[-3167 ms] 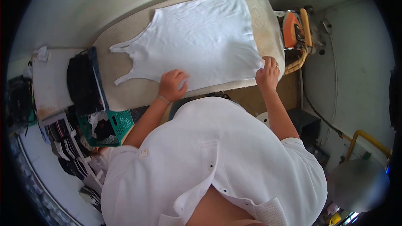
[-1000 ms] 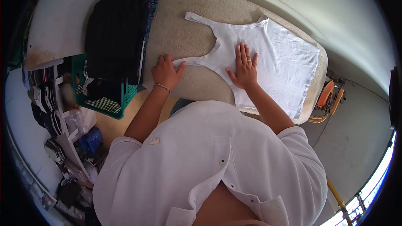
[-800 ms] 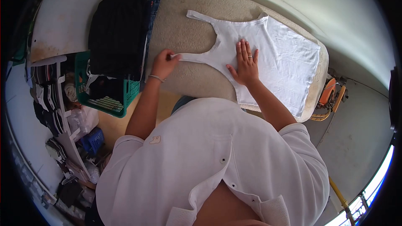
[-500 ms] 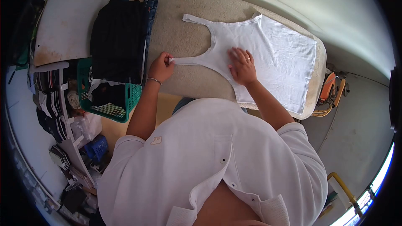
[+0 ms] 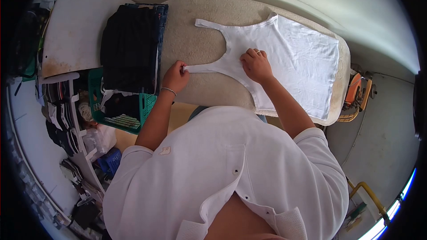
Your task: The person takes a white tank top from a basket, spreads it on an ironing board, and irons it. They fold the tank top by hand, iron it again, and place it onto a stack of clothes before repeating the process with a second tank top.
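Note:
A white tank top (image 5: 296, 62) lies spread out on the beige padded ironing board (image 5: 191, 93), its straps toward the left and its hem toward the right. My left hand (image 5: 176, 76) pinches the end of the near strap, fingers closed on it. Over the upper part of the top, my right hand (image 5: 257, 66) has its fingers curled together against the cloth. Its fingertips are partly hidden, and the fabric appears to be between them. The far strap lies loose on the board.
Left of the top sits a stack of folded dark trousers (image 5: 126, 49), with jeans at its edge. Below is a green plastic basket (image 5: 149, 106) holding dark and white cloth. A shelf with folded clothes (image 5: 58, 120) stands at left. An orange object (image 5: 354, 85) is past the board's right end.
My right hand has gone from flat, spread fingers to curled fingers, at nearly the same place on the top. My left hand keeps its pinch on the strap. The view shifted slightly.

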A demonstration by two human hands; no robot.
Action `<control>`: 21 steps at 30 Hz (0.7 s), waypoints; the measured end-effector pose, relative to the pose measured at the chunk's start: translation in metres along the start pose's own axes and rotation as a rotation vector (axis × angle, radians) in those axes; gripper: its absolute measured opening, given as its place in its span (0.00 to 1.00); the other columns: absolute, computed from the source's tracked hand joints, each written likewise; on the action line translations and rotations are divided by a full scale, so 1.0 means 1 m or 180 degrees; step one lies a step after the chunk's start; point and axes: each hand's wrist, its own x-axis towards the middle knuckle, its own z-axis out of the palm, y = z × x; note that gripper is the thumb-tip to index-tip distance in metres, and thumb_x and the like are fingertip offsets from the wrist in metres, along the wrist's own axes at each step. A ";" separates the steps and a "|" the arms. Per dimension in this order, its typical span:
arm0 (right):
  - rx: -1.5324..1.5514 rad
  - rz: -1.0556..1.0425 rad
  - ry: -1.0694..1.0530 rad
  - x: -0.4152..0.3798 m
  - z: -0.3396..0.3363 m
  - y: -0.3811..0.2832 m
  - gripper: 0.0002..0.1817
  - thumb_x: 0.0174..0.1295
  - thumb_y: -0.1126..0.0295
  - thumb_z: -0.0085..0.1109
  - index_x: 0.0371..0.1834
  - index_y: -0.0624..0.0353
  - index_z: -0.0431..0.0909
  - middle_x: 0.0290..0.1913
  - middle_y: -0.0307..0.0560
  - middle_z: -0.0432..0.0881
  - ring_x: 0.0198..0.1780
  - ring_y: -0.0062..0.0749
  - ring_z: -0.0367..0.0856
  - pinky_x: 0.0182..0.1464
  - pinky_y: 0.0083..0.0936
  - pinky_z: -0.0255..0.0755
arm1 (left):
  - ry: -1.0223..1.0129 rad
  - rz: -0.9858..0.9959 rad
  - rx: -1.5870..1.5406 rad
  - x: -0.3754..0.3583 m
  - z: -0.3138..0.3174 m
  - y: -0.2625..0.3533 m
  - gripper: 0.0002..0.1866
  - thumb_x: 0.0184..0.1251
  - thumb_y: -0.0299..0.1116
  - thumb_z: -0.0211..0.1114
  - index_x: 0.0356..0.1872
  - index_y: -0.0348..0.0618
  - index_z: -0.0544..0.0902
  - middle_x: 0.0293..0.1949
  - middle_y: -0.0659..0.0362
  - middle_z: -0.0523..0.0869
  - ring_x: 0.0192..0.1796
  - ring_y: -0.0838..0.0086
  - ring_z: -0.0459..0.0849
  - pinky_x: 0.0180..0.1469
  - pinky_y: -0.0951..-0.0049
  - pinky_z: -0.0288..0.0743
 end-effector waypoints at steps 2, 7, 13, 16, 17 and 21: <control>-0.0084 -0.0044 -0.0027 0.000 0.001 0.001 0.05 0.58 0.71 0.58 0.37 0.51 0.77 0.40 0.41 0.73 0.48 0.38 0.74 0.51 0.37 0.65 | 0.0041 0.0060 0.0037 0.001 0.002 -0.003 0.09 0.61 0.30 0.63 0.41 0.42 0.78 0.30 0.57 0.82 0.31 0.68 0.82 0.36 0.69 0.75; 0.0413 0.0014 0.0325 -0.009 0.007 0.004 0.11 0.61 0.72 0.55 0.47 0.50 0.75 0.46 0.41 0.75 0.51 0.38 0.74 0.55 0.39 0.64 | 0.0090 0.0217 0.0047 0.001 0.004 -0.008 0.09 0.61 0.30 0.63 0.41 0.42 0.78 0.29 0.57 0.82 0.30 0.68 0.81 0.36 0.69 0.75; -0.0481 0.0287 -0.0321 -0.026 -0.004 -0.013 0.38 0.65 0.53 0.52 0.76 0.55 0.53 0.77 0.48 0.53 0.77 0.42 0.50 0.75 0.53 0.41 | 0.0011 0.0058 0.0157 -0.002 -0.003 -0.004 0.12 0.57 0.29 0.64 0.42 0.43 0.76 0.27 0.56 0.80 0.31 0.63 0.82 0.36 0.65 0.76; -0.0694 0.0606 -0.0723 -0.033 0.000 -0.027 0.46 0.64 0.45 0.48 0.78 0.57 0.43 0.81 0.46 0.41 0.81 0.40 0.37 0.76 0.57 0.31 | 0.0367 0.0316 0.0933 -0.004 -0.005 0.005 0.15 0.54 0.30 0.64 0.45 0.45 0.76 0.33 0.54 0.81 0.38 0.58 0.83 0.41 0.60 0.76; -0.0653 0.0408 -0.0860 -0.037 0.004 -0.031 0.45 0.64 0.45 0.47 0.78 0.57 0.43 0.80 0.45 0.41 0.81 0.40 0.37 0.76 0.57 0.31 | 0.0360 0.0334 0.0928 -0.001 -0.004 0.010 0.15 0.54 0.30 0.64 0.45 0.45 0.76 0.33 0.54 0.81 0.38 0.58 0.83 0.41 0.60 0.76; -0.0110 0.0038 -0.0605 -0.037 0.010 -0.021 0.36 0.65 0.54 0.51 0.74 0.55 0.56 0.75 0.50 0.55 0.76 0.45 0.51 0.75 0.46 0.45 | 0.1002 0.1557 0.0865 0.029 0.000 0.055 0.17 0.56 0.32 0.64 0.48 0.46 0.76 0.44 0.52 0.80 0.48 0.54 0.80 0.48 0.56 0.74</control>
